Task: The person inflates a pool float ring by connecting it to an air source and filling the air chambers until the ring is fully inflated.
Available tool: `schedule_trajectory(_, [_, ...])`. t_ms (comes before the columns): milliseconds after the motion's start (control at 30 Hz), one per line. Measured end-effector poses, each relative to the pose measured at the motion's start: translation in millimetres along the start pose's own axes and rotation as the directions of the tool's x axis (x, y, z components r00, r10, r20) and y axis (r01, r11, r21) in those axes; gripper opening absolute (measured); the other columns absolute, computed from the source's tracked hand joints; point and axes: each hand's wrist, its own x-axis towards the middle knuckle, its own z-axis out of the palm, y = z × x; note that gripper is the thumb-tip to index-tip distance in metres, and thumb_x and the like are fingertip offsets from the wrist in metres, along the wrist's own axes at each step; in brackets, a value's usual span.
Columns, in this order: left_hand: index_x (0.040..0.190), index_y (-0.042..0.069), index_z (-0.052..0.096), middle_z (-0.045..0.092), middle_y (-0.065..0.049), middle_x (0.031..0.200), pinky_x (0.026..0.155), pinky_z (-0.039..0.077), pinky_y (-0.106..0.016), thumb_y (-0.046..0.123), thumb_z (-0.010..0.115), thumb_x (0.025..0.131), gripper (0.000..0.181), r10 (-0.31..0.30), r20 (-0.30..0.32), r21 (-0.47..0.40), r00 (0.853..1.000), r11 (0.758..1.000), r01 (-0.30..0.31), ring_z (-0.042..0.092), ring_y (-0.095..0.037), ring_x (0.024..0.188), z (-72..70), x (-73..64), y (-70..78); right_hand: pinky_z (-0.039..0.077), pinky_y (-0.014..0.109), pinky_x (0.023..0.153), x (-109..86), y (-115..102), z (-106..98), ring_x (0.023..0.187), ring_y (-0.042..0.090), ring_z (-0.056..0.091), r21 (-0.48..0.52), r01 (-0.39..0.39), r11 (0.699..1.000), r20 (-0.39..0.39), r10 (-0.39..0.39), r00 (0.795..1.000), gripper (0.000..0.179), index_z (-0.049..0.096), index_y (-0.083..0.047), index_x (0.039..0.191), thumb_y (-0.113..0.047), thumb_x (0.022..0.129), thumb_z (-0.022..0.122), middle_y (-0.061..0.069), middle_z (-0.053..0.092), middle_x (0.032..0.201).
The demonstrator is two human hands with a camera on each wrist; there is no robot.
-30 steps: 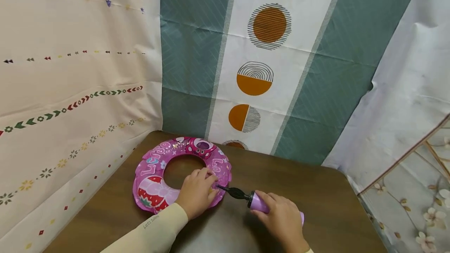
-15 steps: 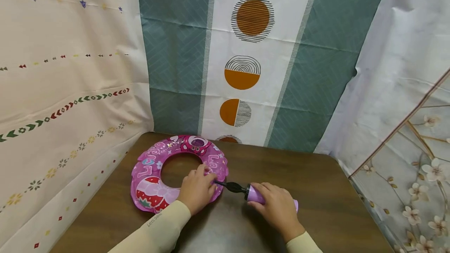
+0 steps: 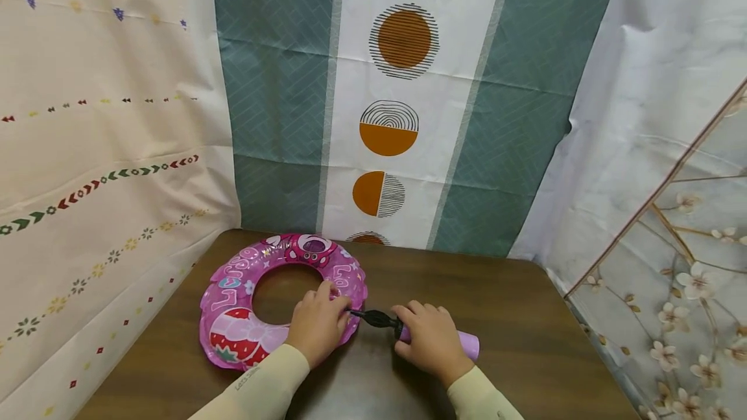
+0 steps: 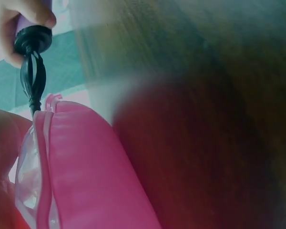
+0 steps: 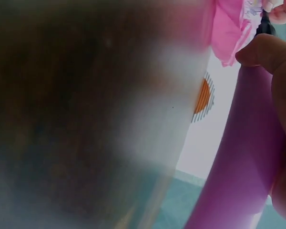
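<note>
A pink inflatable swim ring point(image 3: 230, 290) with strawberry and bear prints lies at the left of the table. My left hand point(image 3: 318, 323) holds its right side, fingertips at the black nozzle point(image 3: 373, 318) of a purple hand pump point(image 3: 469, 345). In the left wrist view, the tip of the nozzle point(image 4: 34, 78) meets the ring's edge point(image 4: 93, 157); the valve itself is hidden. My right hand point(image 3: 433, 342) grips the pump barrel from above, close behind the black collar. The right wrist view shows its thumb point(image 5: 262, 51) along the purple barrel point(image 5: 243, 143).
The brown wooden table point(image 3: 496, 303) extends to the right of the pump. Behind it hangs a green and white curtain point(image 3: 280, 115) with orange circles. A patterned cream cloth point(image 3: 117, 212) borders the left side, and a floral cloth point(image 3: 659, 264) the right.
The view has swung a little to the right. My right hand has come nearer the black collar, and more of the barrel's rear end shows. My left hand stays at the ring.
</note>
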Motion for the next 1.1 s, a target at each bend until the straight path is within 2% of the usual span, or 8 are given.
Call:
schedule_trajectory(100, [0.111, 0.030, 0.080, 0.063, -0.007, 0.117, 0.080, 0.057, -0.050, 0.036, 0.085, 0.091, 0.022, 0.001, 0.000, 0.000, 1.000, 1.000, -0.001, 0.063, -0.029, 0.094, 0.8, -1.8, 0.6, 0.039, 0.033, 0.067, 1.9, -0.4, 2.6, 0.082, 0.015, 0.063, 0.002, 0.000, 1.000, 0.020, 0.000, 1.000, 0.051, 0.073, -0.035, 0.122, -0.039, 0.073, 0.085, -0.012, 0.069, 0.098])
schedule_trajectory(267, [0.112, 0.031, 0.080, 0.062, -0.007, 0.117, 0.079, 0.056, -0.048, 0.038, 0.083, 0.093, 0.021, -0.007, 0.015, 0.003, 1.000, 1.000, 0.007, 0.061, -0.027, 0.092, 3.7, -5.1, 2.7, 0.043, 0.035, 0.066, 2.4, -2.6, 3.9, 0.076, 0.014, 0.061, 0.028, -0.016, 0.999, 0.066, 0.014, 0.998, 0.044, 0.072, -0.032, 0.115, -0.037, 0.073, 0.084, -0.010, 0.063, 0.093])
schedule_trajectory(367, [0.112, 0.031, 0.081, 0.062, -0.007, 0.116, 0.079, 0.056, -0.047, 0.039, 0.083, 0.093, 0.021, -0.014, 0.027, -0.002, 1.000, 1.000, 0.014, 0.060, -0.026, 0.092, 4.7, -6.2, 4.4, 0.044, 0.034, 0.064, 1.9, -3.4, 4.5, 0.074, 0.012, 0.061, 0.026, -0.017, 1.000, 0.070, 0.015, 0.997, 0.040, 0.073, -0.033, 0.112, -0.046, 0.077, 0.086, -0.012, 0.064, 0.094])
schedule_trajectory(533, [0.114, 0.029, 0.082, 0.061, -0.007, 0.117, 0.081, 0.056, -0.047, 0.038, 0.083, 0.092, 0.024, -0.009, 0.022, -0.013, 1.000, 1.000, 0.010, 0.059, -0.026, 0.093, 4.1, -4.3, 6.2, 0.047, 0.034, 0.063, 3.2, -2.7, 4.2, 0.074, 0.013, 0.065, -0.002, -0.002, 1.000, 0.003, 0.002, 1.000, 0.044, 0.075, -0.034, 0.112, -0.066, 0.084, 0.082, -0.011, 0.065, 0.091])
schedule_trajectory(800, [0.115, 0.031, 0.082, 0.063, -0.008, 0.122, 0.082, 0.056, -0.050, 0.037, 0.083, 0.092, 0.024, -0.002, 0.028, 0.000, 1.000, 1.000, 0.002, 0.061, -0.028, 0.097, 1.8, -3.4, 0.9, 0.047, 0.032, 0.058, 7.8, -3.4, 5.8, 0.067, 0.010, 0.062, 0.014, 0.038, 0.999, -0.035, -0.038, 0.999, 0.029, 0.075, -0.031, 0.100, -0.059, 0.092, 0.077, -0.012, 0.065, 0.087])
schedule_trajectory(933, [0.117, 0.032, 0.081, 0.063, -0.008, 0.124, 0.086, 0.057, -0.052, 0.036, 0.084, 0.091, 0.026, -0.029, 0.037, -0.011, 0.999, 1.000, 0.029, 0.062, -0.030, 0.101, -0.6, -1.6, -2.8, 0.044, 0.028, 0.054, 13.1, -3.7, 1.6, 0.063, 0.006, 0.058, 0.043, 0.040, 0.998, -0.004, -0.040, 0.999, 0.028, 0.076, -0.031, 0.100, -0.058, 0.095, 0.075, -0.013, 0.066, 0.087])
schedule_trajectory(1033, [0.117, 0.033, 0.081, 0.063, -0.007, 0.124, 0.087, 0.057, -0.052, 0.037, 0.083, 0.093, 0.025, -0.043, 0.066, -0.021, 0.997, 0.999, 0.045, 0.062, -0.029, 0.102, -1.5, -0.3, -3.4, 0.044, 0.028, 0.053, 15.9, -2.6, -3.7, 0.063, 0.004, 0.057, 0.066, 0.030, 0.997, 0.060, -0.034, 0.998, 0.028, 0.076, -0.032, 0.099, -0.059, 0.096, 0.072, -0.014, 0.067, 0.087])
schedule_trajectory(1100, [0.116, 0.033, 0.081, 0.063, -0.006, 0.124, 0.086, 0.056, -0.051, 0.037, 0.083, 0.093, 0.023, -0.032, 0.063, -0.018, 0.997, 0.999, 0.034, 0.061, -0.029, 0.102, -1.8, 2.2, -2.2, 0.045, 0.028, 0.055, 18.0, -0.6, -7.4, 0.064, 0.002, 0.056, 0.084, 0.008, 0.996, 0.114, -0.018, 0.993, 0.028, 0.074, -0.032, 0.097, -0.060, 0.097, 0.071, -0.015, 0.067, 0.087])
